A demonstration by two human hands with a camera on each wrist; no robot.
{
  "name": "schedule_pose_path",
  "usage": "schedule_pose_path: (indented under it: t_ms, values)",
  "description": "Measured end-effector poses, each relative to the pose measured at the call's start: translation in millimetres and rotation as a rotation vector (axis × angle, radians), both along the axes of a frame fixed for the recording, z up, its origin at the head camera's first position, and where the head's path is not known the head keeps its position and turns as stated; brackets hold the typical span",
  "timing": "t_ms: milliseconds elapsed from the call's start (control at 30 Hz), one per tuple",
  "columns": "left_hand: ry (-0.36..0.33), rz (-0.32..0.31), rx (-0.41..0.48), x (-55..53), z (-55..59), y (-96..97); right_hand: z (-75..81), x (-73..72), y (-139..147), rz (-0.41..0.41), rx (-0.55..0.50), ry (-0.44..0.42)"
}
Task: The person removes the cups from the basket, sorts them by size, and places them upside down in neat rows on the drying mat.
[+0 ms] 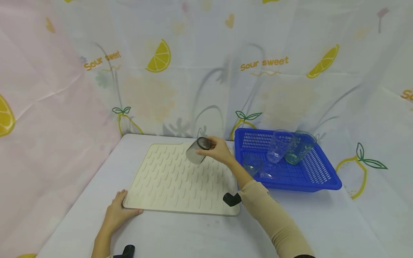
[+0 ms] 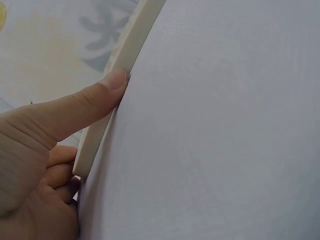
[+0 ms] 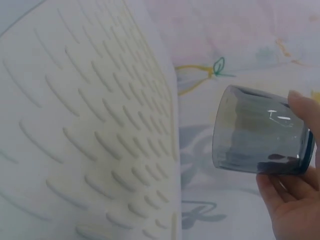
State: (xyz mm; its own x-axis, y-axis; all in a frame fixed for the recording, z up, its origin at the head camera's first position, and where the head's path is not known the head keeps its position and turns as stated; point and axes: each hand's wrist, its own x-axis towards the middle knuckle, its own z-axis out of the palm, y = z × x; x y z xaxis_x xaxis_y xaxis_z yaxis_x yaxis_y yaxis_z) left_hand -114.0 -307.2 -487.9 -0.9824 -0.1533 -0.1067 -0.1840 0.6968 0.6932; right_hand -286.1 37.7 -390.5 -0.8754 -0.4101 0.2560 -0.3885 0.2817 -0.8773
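Note:
Above the far part of a cream drying mat [image 1: 180, 186], my right hand [image 1: 219, 150] grips a grey tinted glass [image 1: 196, 152] near its thick base. The glass is tilted, with its base up and its mouth facing down and left. In the right wrist view, the thumb and fingers of the right hand [image 3: 295, 200] hold the glass [image 3: 260, 132] from opposite sides, apart from the ridged mat [image 3: 100, 125]. My left hand [image 1: 117, 213] holds the mat's near left corner. The left wrist view shows its thumb against the front edge of the mat [image 2: 131, 47] and its fingers round the corner.
A blue plastic basket [image 1: 322, 184] stands right of the mat. Inside are a tall clear glass [image 1: 278, 147], a greenish glass [image 1: 298, 150] and lower clear glassware [image 1: 252, 163]. A printed cloth backdrop [image 1: 200, 89] rises behind the white-covered table [image 1: 180, 236].

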Motion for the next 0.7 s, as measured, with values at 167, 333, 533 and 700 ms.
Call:
schedule_pose_path:
  t_ms: [167,333,533,700]
  values:
    - [0.002,-0.003,0.009,0.9,0.2,-1.1,-2.3,-6.2,-17.7,0.012,0.002,0.001]
    - [0.007,-0.011,0.02,2.4,0.1,-1.8,-6.8,-11.2,-35.9,0.017,0.003,-0.025]
    - [0.005,-0.013,0.025,2.9,-0.4,-2.0,-10.2,-14.8,-56.4,0.021,0.062,-0.029]
    - [0.003,-0.007,0.022,2.4,0.1,-1.5,-9.6,-18.6,-72.9,0.033,0.089,-0.019]
